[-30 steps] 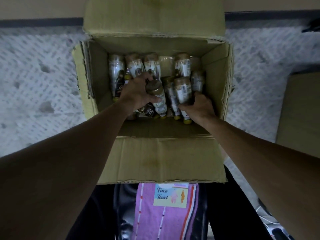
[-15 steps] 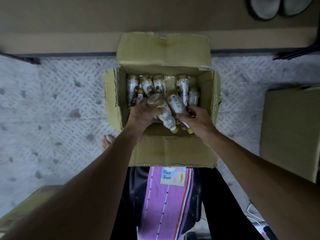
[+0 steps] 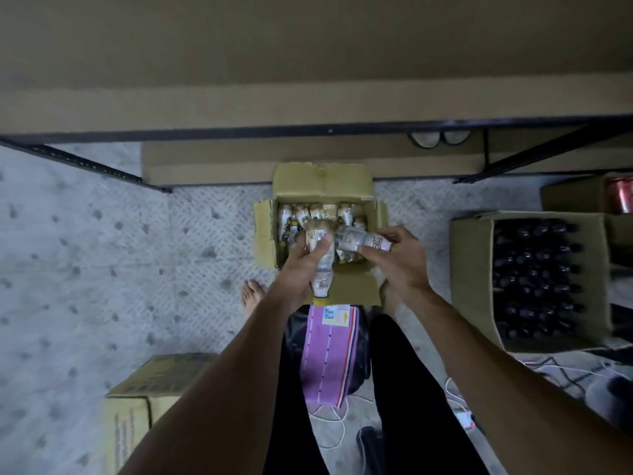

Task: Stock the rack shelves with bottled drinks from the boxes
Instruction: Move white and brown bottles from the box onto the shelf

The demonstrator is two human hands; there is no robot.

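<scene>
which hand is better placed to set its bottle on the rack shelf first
Probably the right hand: its crosswise bottle sits further toward the rack shelf. The left hand holds its bottle with the yellow cap pointing back at the person, over the box's near flap.

The left grip [image 3: 301, 269] clasps a first bottle [image 3: 323, 281], the right grip [image 3: 397, 262] a second bottle [image 3: 352, 240], over the box [image 3: 356, 289].

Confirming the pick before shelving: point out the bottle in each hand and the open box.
Left-hand bottle [image 3: 323, 281]: head view, lower label near the cap.
Right-hand bottle [image 3: 352, 238]: head view, mid body.
Open box [image 3: 322, 181]: head view, far flap.
</scene>
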